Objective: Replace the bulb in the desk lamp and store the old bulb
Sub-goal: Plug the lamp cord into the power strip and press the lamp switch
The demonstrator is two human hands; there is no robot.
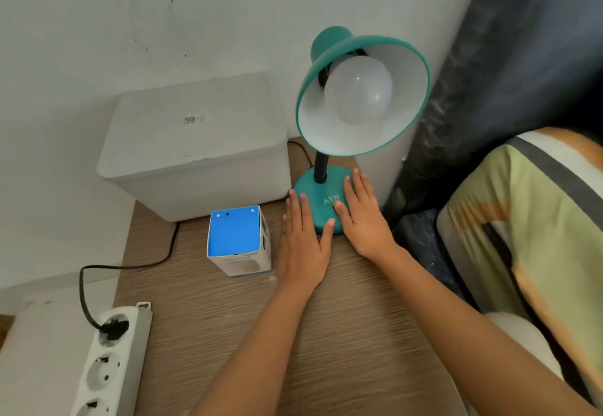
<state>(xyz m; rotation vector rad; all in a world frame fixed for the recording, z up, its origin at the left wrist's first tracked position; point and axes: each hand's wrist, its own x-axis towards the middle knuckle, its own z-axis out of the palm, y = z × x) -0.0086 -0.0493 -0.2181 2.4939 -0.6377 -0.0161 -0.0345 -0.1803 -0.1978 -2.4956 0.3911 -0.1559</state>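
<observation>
White walls meet in a corner behind a wood-grain worktop (342,334), with a dark curtain and one striped cushion on the right. Going down in size, I count one lidded white bin (195,151) at the far left, one teal desk lamp (362,95) to its right with its shade tipped toward the viewer, one white power strip (111,360) at the near left with one black plug in its far socket, one blue-topped bulb box (239,241) standing upright just left of the hands, and one frosted bulb (359,89) seated in the shade. Both hands are spread flat and pinch nothing: the left hand (303,242) lies on the worktop with fingertips touching the lamp base (321,200), and the right hand (362,216) rests on the base's right side. The main risk, as I judge it, is the plug: if that cord feeds the lamp, unscrewing the bulb with power on invites a shock, and a recently lit bulb could burn. The top-heavy shade could tip if the base is let go while twisting, and a sweep of the left hand could knock the box over.
</observation>
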